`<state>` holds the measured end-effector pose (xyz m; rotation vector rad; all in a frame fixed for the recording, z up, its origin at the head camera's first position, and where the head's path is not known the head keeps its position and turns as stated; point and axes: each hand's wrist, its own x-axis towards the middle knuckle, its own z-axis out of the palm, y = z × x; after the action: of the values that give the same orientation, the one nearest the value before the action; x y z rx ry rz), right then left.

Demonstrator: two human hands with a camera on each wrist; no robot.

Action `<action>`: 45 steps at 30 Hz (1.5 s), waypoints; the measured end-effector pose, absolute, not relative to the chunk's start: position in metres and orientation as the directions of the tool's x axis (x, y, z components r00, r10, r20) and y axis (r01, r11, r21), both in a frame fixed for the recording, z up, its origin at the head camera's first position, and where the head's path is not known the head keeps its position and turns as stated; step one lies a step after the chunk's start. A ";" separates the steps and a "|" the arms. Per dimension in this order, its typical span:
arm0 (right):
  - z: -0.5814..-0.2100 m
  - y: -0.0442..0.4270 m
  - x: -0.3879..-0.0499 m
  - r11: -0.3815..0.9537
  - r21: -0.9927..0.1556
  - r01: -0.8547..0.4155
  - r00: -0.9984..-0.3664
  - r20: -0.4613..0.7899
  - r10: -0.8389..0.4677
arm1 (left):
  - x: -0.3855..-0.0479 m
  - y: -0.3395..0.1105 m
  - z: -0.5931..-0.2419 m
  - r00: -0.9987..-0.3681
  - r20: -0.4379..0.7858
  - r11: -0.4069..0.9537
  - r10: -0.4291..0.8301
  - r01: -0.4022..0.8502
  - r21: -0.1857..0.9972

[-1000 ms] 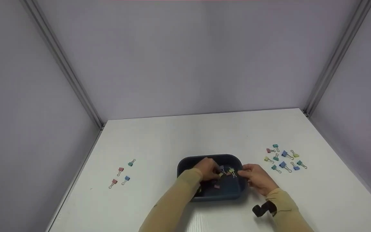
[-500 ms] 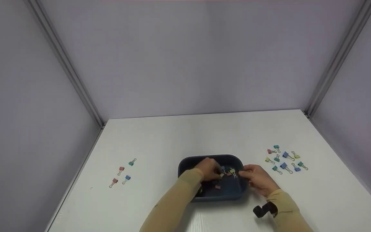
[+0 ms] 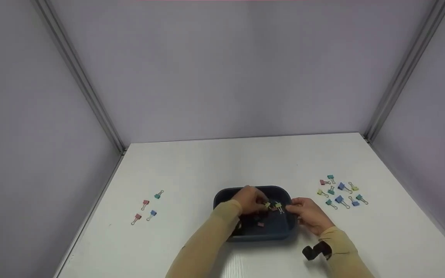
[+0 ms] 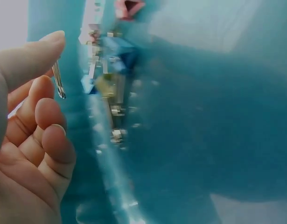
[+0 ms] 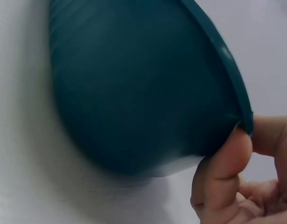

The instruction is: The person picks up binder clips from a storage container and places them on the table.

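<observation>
A dark blue-green bin (image 3: 261, 237) holds several small binder clips. My left hand (image 3: 248, 200) is inside it; in the left wrist view the thumb and forefinger of that hand (image 4: 33, 107) pinch a clip whose metal handle (image 4: 59, 81) shows, its body hidden by the fingers. Close to these fingers lie a blurred blue clip (image 4: 121, 52) and a yellow clip (image 4: 106, 86). At the bin's right end my right hand (image 3: 310, 214) grips the rim (image 5: 229, 65), with the thumb on one side and fingers on the other.
On the white table (image 3: 191, 166), several coloured clips lie loosely grouped right of the bin, among them a blue clip (image 3: 339, 199). Left of the bin are a green clip (image 3: 157, 195), two red clips and a blue clip (image 3: 153, 212). Upright panels enclose the table.
My left hand has shifted slightly within the bin, and a yellow clip by its fingertips sits a little higher in the head view. The right hand keeps its grip on the rim.
</observation>
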<state>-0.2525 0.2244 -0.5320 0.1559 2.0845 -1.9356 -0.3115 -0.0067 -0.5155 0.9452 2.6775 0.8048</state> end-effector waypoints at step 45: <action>-0.530 0.222 -0.252 0.134 -0.950 0.281 -0.953 -0.292 -0.074 | -0.301 -0.236 -0.494 -0.987 0.118 0.744 0.113 0.162 0.649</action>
<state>-0.2519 0.2219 -0.5305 0.2027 2.1452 -1.8952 -0.3011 -0.2357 -0.4935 0.2371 2.9993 1.1263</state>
